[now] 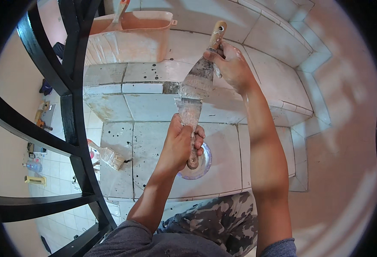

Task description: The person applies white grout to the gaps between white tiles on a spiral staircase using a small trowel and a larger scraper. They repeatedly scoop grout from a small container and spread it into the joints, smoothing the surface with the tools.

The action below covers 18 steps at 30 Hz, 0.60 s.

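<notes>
My right hand (236, 66) grips a wide putty knife (202, 68) by its wooden handle, the blade pointing down toward me. Closed around the worn handle of a narrower putty knife (189, 115) is my left hand (181, 143). The two blades meet edge to edge above the stair edge, and both carry smeared whitish paste. Spots of the same paste mark my right fingers. Below my left hand a round, shallow dish (205, 165) rests on the tiled step (222, 147), partly hidden by that hand.
A plaster-stained orange bucket (141, 47) with a brush (119, 17) in it stands on the upper step. Another paste-caked brush (110, 158) lies by the black metal railing (72, 111) on my left. A wall (342, 158) bounds the stairs at right.
</notes>
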### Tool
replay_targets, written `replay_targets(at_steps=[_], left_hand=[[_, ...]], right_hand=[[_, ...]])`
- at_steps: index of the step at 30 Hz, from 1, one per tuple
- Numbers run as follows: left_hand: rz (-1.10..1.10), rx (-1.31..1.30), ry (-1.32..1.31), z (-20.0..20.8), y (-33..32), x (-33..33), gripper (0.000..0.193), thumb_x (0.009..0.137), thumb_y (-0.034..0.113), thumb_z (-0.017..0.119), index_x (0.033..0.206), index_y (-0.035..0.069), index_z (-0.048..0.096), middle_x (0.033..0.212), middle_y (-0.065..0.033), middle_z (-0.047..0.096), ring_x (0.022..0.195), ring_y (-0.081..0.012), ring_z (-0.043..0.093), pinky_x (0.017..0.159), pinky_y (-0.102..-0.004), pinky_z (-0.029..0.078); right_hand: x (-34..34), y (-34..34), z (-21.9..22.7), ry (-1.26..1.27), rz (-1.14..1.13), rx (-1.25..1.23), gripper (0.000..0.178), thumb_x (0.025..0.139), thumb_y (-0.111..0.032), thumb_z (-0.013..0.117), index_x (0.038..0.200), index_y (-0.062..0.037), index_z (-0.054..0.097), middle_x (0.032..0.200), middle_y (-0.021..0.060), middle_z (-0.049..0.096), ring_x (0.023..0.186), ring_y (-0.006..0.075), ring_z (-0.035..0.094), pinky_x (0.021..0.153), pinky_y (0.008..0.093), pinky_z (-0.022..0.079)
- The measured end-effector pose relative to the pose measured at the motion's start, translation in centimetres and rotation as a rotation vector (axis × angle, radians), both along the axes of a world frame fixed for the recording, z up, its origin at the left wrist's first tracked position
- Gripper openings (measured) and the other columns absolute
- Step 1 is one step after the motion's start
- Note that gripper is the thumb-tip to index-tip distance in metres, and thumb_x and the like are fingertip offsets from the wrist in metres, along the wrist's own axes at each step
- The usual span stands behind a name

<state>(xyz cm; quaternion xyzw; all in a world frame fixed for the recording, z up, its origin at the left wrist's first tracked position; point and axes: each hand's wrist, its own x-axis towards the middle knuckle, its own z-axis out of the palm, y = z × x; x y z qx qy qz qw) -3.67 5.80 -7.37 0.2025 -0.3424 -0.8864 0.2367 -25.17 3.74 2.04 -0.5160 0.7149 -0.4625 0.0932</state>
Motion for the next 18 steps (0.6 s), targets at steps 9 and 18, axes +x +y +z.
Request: replay_targets(at_steps=[9,18], left_hand=[[0.019,-0.005,-0.005,-0.3,0.0,0.0,0.017,0.099,0.005,0.036,0.114,0.010,0.042,0.082,-0.0112,0.056,0.058,-0.0117,0.046,0.045,-0.0286,0.043],[-0.018,-0.045,0.011,-0.1,-0.1,0.1,0.018,0.097,0.003,0.032,0.115,0.004,0.033,0.085,-0.0141,0.053,0.059,-0.0135,0.048,0.047,-0.0295,0.045]], right_hand=[[1.4,-0.6,-0.2,0.064,-0.010,-0.045,0.029,0.089,-0.019,0.070,0.108,0.0003,0.063,0.094,0.0121,0.070,0.082,0.0196,0.064,0.078,0.0345,0.050],[1.0,-0.8,-0.8,0.103,-0.036,-0.022,0.028,0.090,-0.025,0.071,0.099,0.0006,0.064,0.084,0.0055,0.065,0.075,0.0122,0.056,0.070,0.0291,0.045]])
